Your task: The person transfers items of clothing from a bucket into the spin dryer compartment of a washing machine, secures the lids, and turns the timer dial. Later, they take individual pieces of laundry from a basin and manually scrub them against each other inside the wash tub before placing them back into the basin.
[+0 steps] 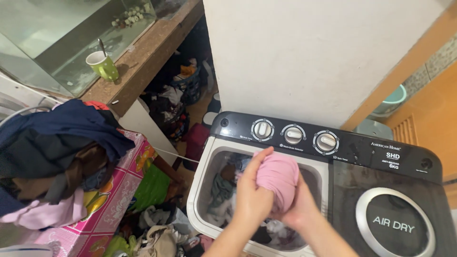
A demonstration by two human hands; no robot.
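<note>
Clearly soft and light, the pink cloth (280,177) sits bunched over the washing machine tub (209,166). Left hand (253,197) and right hand (297,209) clamp it, fingers closed round the wad; best gripped mid-bundle, likely limp.

Green mug (103,64) with a spoon standing in it, on a brown wooden ledge (143,57) beside a glass tank (62,33). Small pale shells or stones (129,16) heaped inside the tank. Pile of dark blue, brown and pink clothes (57,152) on a bench covered with a pink floral cloth (114,195). More garments (157,233) strewn on the floor below. Laundry basket (188,85) full of clothes, further back under the ledge. White wall panel (314,52). Teal basin (392,101) at right, by an orange door (433,119).
</note>
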